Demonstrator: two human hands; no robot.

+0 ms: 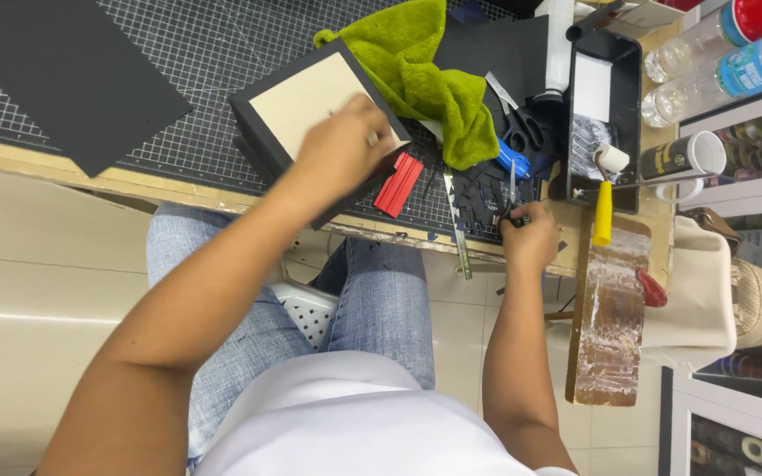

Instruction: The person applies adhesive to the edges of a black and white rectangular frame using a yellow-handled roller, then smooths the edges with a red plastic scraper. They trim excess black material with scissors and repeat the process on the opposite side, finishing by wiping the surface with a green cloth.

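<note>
The dark gridded cutting mat (213,106) covers the wooden-edged worktop (90,172), and on it the square black-covered board with a pale tan centre panel (297,106) lies tilted, with one corner reaching close to the front edge. A risk is judged here: since the board is pinned only by the left hand (346,150) near that corner, uneven pressure could let it pivot on the mat, or slide toward the edge and the lap below. The left hand is laid flat on the board, palm down, the fingers (365,113) held together and curled slightly over the tan panel, the forearm stretched forward from the body. The green towel (425,75) is bunched just beside the board and could be dragged onto it if the board is turned. The flat red plastic tool (399,183) lies touching or nearly touching the board's lower corner. The steel ruler (457,225) overhangs the front edge and could be knocked to the floor by the right wrist. The right hand (529,236) is held at the worktop's edge, wrist bent, its fingers pinched on a small dark object (511,215) among black paper scraps (485,196); what the object is cannot be told. A loose pinch could let it drop among the scraps, where it would be hard to find.
</note>
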